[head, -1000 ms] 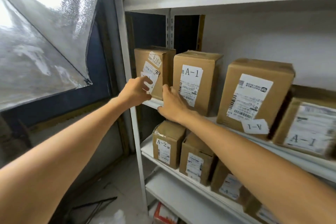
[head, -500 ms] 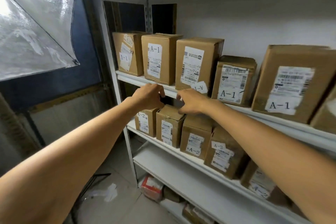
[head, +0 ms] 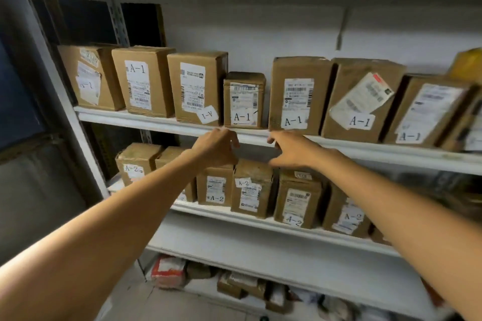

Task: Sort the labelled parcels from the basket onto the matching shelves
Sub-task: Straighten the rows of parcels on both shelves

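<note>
A-1 parcels (head: pixel 143 81) stand in a row on the upper shelf (head: pixel 156 124), A-2 parcels (head: pixel 251 187) on the shelf below; basket not in view; stiff taped cartons, probably light, best gripped by opposite side faces; left hand (head: pixel 216 148) loosely curled, empty, at the shelf lip; right hand (head: pixel 292 150) beside it, fingers slack, empty.

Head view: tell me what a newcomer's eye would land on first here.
A row of brown cardboard parcels with white A-1 labels fills the upper white metal shelf, with A-2 labelled cardboard parcels on the shelf below. In front, at the upper shelf's edge, the bare left grip and right grip reach in, holding nothing. The third parcel from the left wears its A-1 tag upside down.
</note>
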